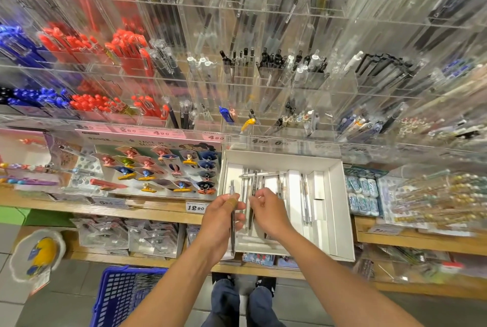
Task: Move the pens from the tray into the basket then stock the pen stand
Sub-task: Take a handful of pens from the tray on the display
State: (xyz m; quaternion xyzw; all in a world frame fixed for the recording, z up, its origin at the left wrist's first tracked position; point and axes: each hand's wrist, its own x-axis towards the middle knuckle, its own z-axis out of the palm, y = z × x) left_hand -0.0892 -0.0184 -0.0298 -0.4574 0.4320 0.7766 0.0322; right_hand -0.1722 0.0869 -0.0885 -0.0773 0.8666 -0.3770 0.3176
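Stationery shop aisle, wooden shelf (158, 214) at waist height, clear acrylic pen stand (263, 105) rising behind it in tiers.

White cardboard tray (340, 208) sits on the shelf, centre-right. Loose pens (305, 200) lie lengthwise in it, most toward its left half, a few along a divider on the right. One pen lies crosswise near the far end.

Left hand (224, 217) is closed around a slim silver pen (232, 223), held upright over the tray's near left edge; a tan bandage wraps one finger. Right hand (268, 212) is just beside it, fingers pinched on another pen (252, 194) inside the tray. Hands near each other, not touching.

Blue plastic basket (118, 297) stands on the floor, near left, below the shelf. Some thin items show inside it, blurred; probably pens already moved, cannot confirm.

Judgement: first stage under way, not finished. Tray holds a fair number of pens. Stocking of the stand not yet begun as far as visible; several front compartments look thinly filled.

Surroundings: stand's left tiers hold red and blue pens, centre and right hold black and clear ones. Price labels (195, 207) run along shelf edges. Display card of small clips (163, 168) lies left of the tray; packets of erasers (363, 194) right. Lower shelf carries bagged items. Grey tile floor; person's dark trousers and shoes below.
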